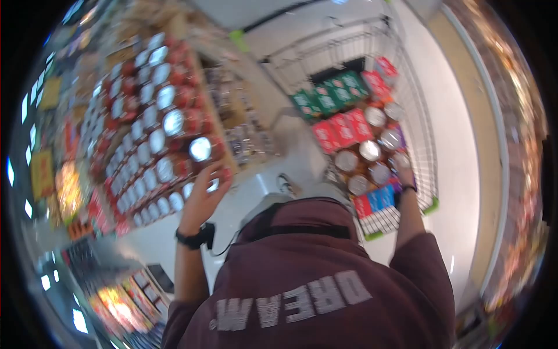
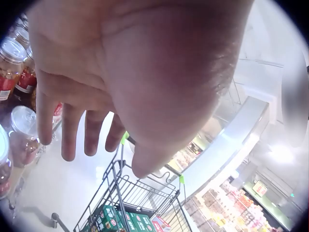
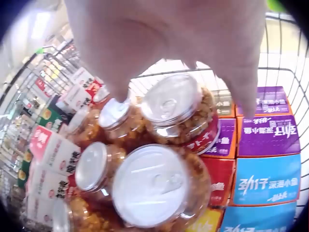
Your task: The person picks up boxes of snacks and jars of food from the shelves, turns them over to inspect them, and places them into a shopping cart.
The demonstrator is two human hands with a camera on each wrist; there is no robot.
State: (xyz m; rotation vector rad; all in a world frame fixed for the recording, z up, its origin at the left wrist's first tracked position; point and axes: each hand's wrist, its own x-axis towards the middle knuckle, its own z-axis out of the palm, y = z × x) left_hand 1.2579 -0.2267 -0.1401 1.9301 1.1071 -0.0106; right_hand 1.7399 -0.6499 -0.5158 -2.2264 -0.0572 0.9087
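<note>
My left hand [image 1: 200, 200] reaches to the front of a display of lidded jars, with a jar [image 1: 200, 149] just beyond its fingertips. Straight, spread fingers [image 2: 68, 137] with nothing between them show in the left wrist view. My right hand [image 1: 405, 174] is down inside the shopping cart [image 1: 433, 148]. Below its spread fingers [image 3: 244, 92] a jar [image 3: 203, 116] of brown snack pieces leans at a tilt, its silvery lid facing up. Gaps show between that jar and both the thumb and fingers. Another jar [image 3: 150, 186] stands right in front of it.
Green boxes [image 1: 330, 93], red boxes [image 1: 343, 131] and several jars fill the cart. Purple boxes [image 3: 268, 135] and blue boxes [image 3: 265, 179] lie beside the jars. Stacked jars [image 1: 139, 134] cover the display on the left. A shelf [image 1: 465, 75] edges the aisle at right.
</note>
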